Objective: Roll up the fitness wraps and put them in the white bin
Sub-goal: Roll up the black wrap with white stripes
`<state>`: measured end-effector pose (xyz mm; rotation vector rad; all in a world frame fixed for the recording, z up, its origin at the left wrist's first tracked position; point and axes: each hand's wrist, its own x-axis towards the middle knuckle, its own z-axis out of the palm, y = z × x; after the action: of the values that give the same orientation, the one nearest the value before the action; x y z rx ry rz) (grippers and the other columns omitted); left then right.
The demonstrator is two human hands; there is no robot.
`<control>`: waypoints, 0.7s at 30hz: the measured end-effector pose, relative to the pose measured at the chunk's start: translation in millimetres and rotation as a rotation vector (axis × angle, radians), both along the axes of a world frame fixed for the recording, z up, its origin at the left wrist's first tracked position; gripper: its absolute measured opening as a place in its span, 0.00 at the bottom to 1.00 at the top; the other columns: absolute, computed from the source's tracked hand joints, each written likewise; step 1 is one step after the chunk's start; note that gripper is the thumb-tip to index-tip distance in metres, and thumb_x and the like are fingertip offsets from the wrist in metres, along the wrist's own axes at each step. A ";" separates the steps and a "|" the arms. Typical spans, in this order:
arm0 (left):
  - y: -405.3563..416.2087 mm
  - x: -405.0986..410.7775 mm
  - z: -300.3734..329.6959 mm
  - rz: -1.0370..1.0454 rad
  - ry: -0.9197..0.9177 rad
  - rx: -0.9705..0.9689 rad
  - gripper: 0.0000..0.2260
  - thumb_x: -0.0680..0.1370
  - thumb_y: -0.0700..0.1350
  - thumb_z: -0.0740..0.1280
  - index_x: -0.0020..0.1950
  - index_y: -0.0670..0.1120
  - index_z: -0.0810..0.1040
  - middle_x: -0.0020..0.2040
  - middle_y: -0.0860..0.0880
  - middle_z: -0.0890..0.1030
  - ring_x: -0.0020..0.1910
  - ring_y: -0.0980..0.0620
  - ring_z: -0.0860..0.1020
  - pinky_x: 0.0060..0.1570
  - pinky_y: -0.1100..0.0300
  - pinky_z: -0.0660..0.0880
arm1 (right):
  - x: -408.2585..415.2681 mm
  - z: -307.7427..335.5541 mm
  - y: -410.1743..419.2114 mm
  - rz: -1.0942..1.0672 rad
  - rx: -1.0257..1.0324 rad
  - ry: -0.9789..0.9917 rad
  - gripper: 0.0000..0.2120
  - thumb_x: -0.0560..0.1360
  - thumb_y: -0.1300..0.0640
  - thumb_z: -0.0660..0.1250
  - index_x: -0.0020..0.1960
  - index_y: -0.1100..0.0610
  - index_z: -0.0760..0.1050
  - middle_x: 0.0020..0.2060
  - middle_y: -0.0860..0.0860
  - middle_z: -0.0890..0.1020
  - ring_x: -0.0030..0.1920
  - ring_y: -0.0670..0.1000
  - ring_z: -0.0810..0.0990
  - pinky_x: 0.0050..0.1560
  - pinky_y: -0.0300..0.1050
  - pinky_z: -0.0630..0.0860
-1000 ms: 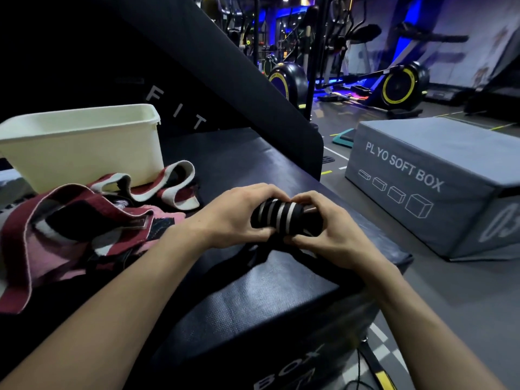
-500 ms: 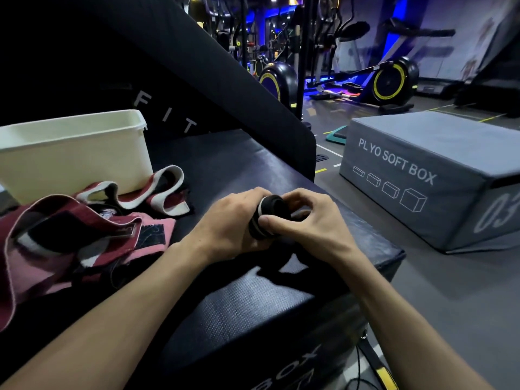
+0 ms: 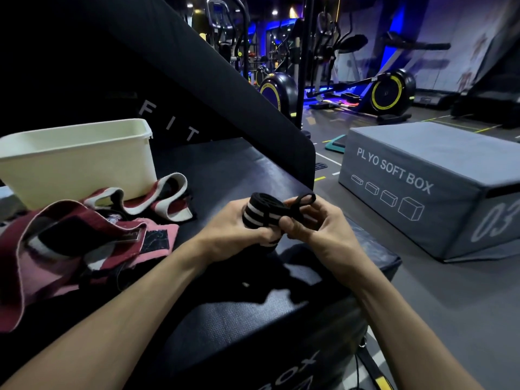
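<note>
A dim gym, lit mostly by blue glow (image 3: 394, 60) at 1 o'clock and small ceiling spots at 12. At 3 o'clock a grey foam box (image 3: 439, 175) sits on the grey floor (image 3: 450, 305), printed "PLYO SOFT BOX" and "03". Yellow lines mark the floor near it. Behind it, at 1 o'clock, stand 2 black machines with yellow-ringed flywheels (image 3: 391, 92). A big black slanted pad (image 3: 213, 80) rises from 12 towards 10, lettered "FIT".
</note>
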<state>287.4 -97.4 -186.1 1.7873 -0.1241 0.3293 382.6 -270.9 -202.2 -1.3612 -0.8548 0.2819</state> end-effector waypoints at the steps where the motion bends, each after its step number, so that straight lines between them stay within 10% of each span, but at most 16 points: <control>1: 0.5 -0.7 -0.1 -0.016 0.013 0.011 0.12 0.70 0.35 0.74 0.52 0.38 0.78 0.40 0.50 0.81 0.40 0.54 0.77 0.41 0.65 0.75 | 0.3 -0.6 0.2 0.029 -0.003 0.024 0.16 0.69 0.56 0.80 0.53 0.56 0.79 0.48 0.52 0.85 0.50 0.50 0.83 0.52 0.47 0.80; 8: -5.4 -9.6 6.9 -0.138 0.080 0.042 0.23 0.78 0.28 0.65 0.66 0.51 0.77 0.55 0.56 0.86 0.56 0.60 0.82 0.54 0.67 0.75 | 5.4 -0.4 -4.7 0.248 -0.059 0.150 0.28 0.71 0.51 0.76 0.67 0.60 0.76 0.61 0.61 0.83 0.63 0.62 0.81 0.63 0.56 0.79; 16: 6.9 -1.9 -7.8 0.066 0.209 0.566 0.28 0.71 0.68 0.67 0.66 0.56 0.70 0.60 0.59 0.69 0.67 0.55 0.67 0.70 0.56 0.67 | 13.5 0.9 -9.1 0.150 -0.099 0.050 0.20 0.69 0.59 0.79 0.58 0.64 0.79 0.50 0.59 0.86 0.50 0.52 0.85 0.55 0.46 0.81; 21: 8.8 -2.8 -4.1 0.037 0.124 0.557 0.20 0.77 0.58 0.72 0.65 0.53 0.72 0.56 0.66 0.71 0.62 0.58 0.72 0.64 0.63 0.69 | 12.0 -1.7 -7.4 0.114 -0.109 -0.003 0.17 0.67 0.55 0.80 0.50 0.56 0.77 0.42 0.50 0.85 0.45 0.49 0.84 0.47 0.42 0.80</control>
<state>284.5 -88.7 -190.1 2.3586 -0.1000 0.2201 394.6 -278.3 -203.9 -1.4166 -0.9318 0.4201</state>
